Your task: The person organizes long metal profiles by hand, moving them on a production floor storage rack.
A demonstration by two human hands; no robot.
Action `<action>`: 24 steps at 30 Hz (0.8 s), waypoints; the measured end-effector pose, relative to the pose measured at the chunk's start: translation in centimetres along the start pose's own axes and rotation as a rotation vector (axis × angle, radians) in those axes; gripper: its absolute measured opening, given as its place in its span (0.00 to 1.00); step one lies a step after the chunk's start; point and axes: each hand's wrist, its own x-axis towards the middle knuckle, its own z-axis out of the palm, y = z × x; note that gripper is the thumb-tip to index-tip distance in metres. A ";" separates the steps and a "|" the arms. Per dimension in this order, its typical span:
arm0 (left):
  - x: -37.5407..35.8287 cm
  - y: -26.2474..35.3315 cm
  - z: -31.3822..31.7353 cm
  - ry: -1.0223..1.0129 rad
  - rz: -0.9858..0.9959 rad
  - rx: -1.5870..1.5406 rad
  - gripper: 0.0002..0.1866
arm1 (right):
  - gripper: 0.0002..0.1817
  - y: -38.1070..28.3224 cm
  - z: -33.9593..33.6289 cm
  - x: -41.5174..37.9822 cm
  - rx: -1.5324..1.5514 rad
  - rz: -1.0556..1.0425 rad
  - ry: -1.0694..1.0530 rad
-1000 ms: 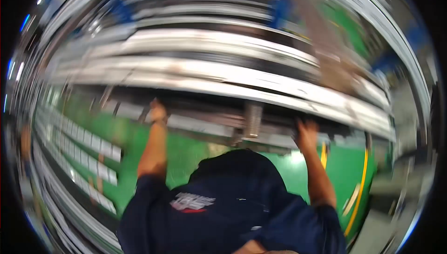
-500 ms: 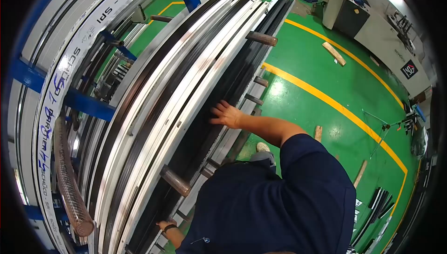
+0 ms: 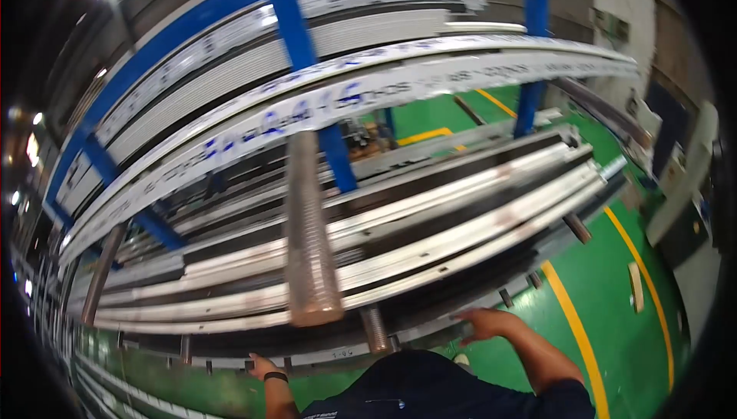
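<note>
My left hand point(image 3: 263, 365), with a dark band at the wrist, is at the front edge of the lowest rack level, its fingertips apart at the pale rail point(image 3: 330, 355). To the right, my right hand point(image 3: 488, 325) has its fingers stretched out leftward near the outer edge of the dark long profiles point(image 3: 430, 318), holding nothing. Behind these lie long white profiles point(image 3: 399, 269), stacked side by side along the rack. A ribbed, clear-sleeved rack arm point(image 3: 311, 235) juts toward me over them, and a shorter sleeved peg point(image 3: 375, 329) sticks out between my hands.
The blue rack frame point(image 3: 292, 31) rises ahead, bearing wrapped profiles with printed film point(image 3: 322, 108) at an upper level. Another sleeved arm point(image 3: 603, 108) projects at the right. Yellow lines point(image 3: 572, 319) and a wooden block point(image 3: 636, 287) are on the green floor point(image 3: 614, 342).
My view has swung up and left, bringing more of the upper rack into sight. My right hand has drawn back from atop the dark profiles to their outer edge. My left hand stays by the rail.
</note>
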 end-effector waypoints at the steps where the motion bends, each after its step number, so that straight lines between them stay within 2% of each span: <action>1: -0.6 -0.4 -1.2 0.221 0.078 -0.006 0.42 | 0.46 -0.6 -3.4 -2.1 0.259 -0.104 -0.252; 3: 0.5 -0.5 -4.7 0.371 0.461 -0.013 0.41 | 0.46 -7.3 -11.2 -10.6 0.652 -0.351 -0.185; 4: 1.1 0.7 -6.4 0.407 0.602 -0.039 0.37 | 0.45 -8.1 -14.4 -12.4 0.402 -0.631 0.173; 5: -1.4 3.9 -8.0 0.417 0.672 -0.169 0.34 | 0.42 -9.2 -17.6 -13.4 0.176 -0.762 0.499; 6: -4.1 7.4 -10.0 0.378 0.739 -0.285 0.30 | 0.40 -11.5 -19.2 -14.0 0.009 -0.664 1.015; 7: -5.2 10.4 -10.3 0.373 0.920 -0.569 0.26 | 0.43 -12.3 -21.4 -13.1 -0.275 -0.599 1.362; 8: -6.9 13.8 -11.2 0.330 1.082 -0.626 0.24 | 0.46 -13.5 -24.2 -12.8 -0.567 -0.504 1.500; 9: -10.4 17.5 -11.5 0.245 1.147 -0.778 0.22 | 0.49 -13.5 -27.2 -11.7 -0.801 -0.494 1.552; 10: -13.3 20.6 -11.4 0.138 1.287 -0.893 0.21 | 0.52 -13.8 -29.4 -10.2 -0.832 -0.448 1.540; 11: -17.8 22.2 -13.1 0.151 1.403 -0.899 0.20 | 0.57 -14.3 -32.5 -6.9 -0.789 -0.476 1.506; 12: -20.8 23.6 -13.1 0.005 1.360 -0.981 0.19 | 0.61 -14.7 -35.3 -3.8 -0.826 -0.431 1.468; 13: -23.6 25.5 -12.7 -0.251 1.165 -1.050 0.21 | 0.63 -14.6 -37.3 -2.0 -0.838 -0.398 1.454; 14: -25.7 28.1 -10.3 -0.556 1.232 -1.136 0.24 | 0.65 -14.0 -39.4 -0.8 -0.858 -0.350 1.442; 17: -29.8 35.9 -1.7 -0.921 0.481 -1.160 0.33 | 0.64 -7.8 -46.0 1.0 -0.742 -0.486 1.214; 18: -29.9 37.9 0.7 -1.206 0.392 -1.186 0.33 | 0.62 -6.2 -47.3 0.7 -0.658 -0.499 1.067; 19: -30.1 39.8 3.0 -1.472 0.276 -1.160 0.34 | 0.58 -6.2 -47.6 0.6 -0.652 -0.511 1.072; 20: -32.0 40.9 4.2 -1.550 0.252 -1.273 0.36 | 0.55 -5.7 -47.4 -0.4 -0.641 -0.492 1.084; 21: -32.2 42.1 6.7 -1.616 0.322 -1.330 0.37 | 0.55 -4.9 -48.1 -0.7 -0.645 -0.499 1.080; 22: -32.8 42.4 7.6 -1.596 0.318 -1.351 0.39 | 0.53 -4.0 -49.4 -0.7 -0.609 -0.526 1.022; 24: -34.3 43.1 8.9 -1.730 0.307 -1.567 0.40 | 0.51 -2.2 -50.5 -0.7 -0.577 -0.543 0.972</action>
